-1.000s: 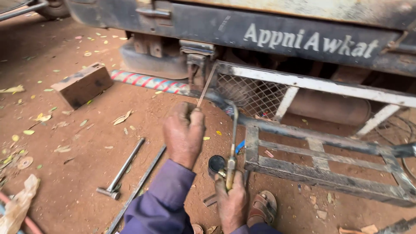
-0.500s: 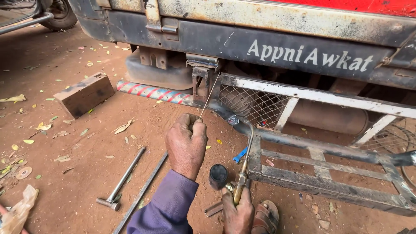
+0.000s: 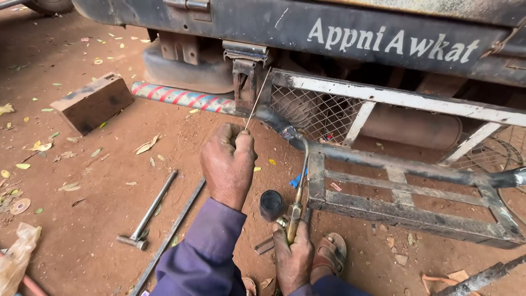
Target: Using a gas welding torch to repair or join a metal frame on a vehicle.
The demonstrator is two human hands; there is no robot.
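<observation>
Left hand (image 3: 228,162) risen, pinching thin straight filler rod (image 3: 257,100); right hand (image 3: 293,259) gripping brass torch (image 3: 296,205)

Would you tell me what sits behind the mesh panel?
Behind the mesh panel a rusty brown tank shows, running right past the white bar. Its left end is dark and unclear.

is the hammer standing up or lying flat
Lying flat: the hammer rests full length on the dirt, head nearest the camera, beside a long metal rod.

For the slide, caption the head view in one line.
Left hand holds a thin filler rod, right hand a brass gas torch, at a dark metal guard frame under a truck.
</observation>
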